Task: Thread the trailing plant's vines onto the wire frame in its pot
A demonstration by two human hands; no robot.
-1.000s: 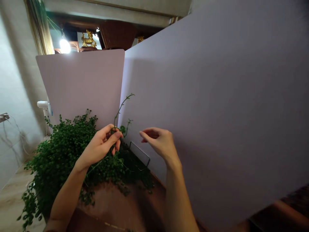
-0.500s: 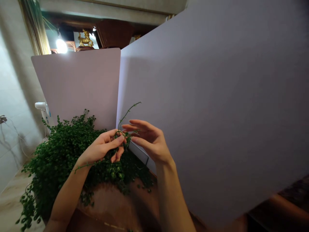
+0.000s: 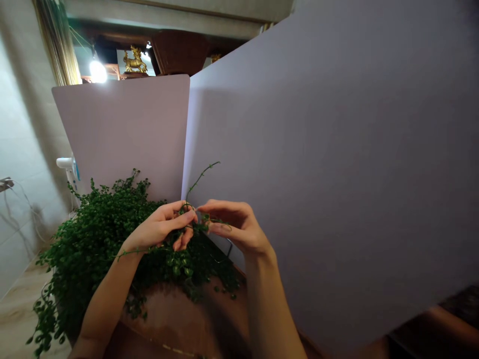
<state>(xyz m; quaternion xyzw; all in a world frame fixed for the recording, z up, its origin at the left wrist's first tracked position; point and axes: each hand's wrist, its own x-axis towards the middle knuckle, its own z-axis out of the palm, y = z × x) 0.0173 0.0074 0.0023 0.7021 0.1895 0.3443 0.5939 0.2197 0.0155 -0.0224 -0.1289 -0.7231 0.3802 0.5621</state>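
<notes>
My left hand [image 3: 164, 225] is closed, its thumb and fingers pinching thin green plant stems [image 3: 202, 174]. One stem rises from the grip and leans right. Another lies across my left wrist. Just right of it is my right hand [image 3: 237, 224], its fingertips close to the held stems. A gap shows between its thumb and its fingers, and a leafy sprig [image 3: 217, 221] crosses that gap. Whether the right fingertips touch the stems I cannot tell. Below and left of both hands spreads a bushy trailing plant [image 3: 101, 234] with small round leaves.
A brown surface [image 3: 168, 309] lies under the plant's edge. Two pale panels stand behind, one at the left [image 3: 127, 129] and a large one at the right [image 3: 318, 164]. Beyond them are a lit bulb [image 3: 98, 72] and a golden figurine [image 3: 134, 61]. A white device [image 3: 67, 163] stands left.
My right hand has lowered slightly, and its fingers have come closer to the thumb around the sprig. My left hand keeps its pinch. The view has shifted a little.
</notes>
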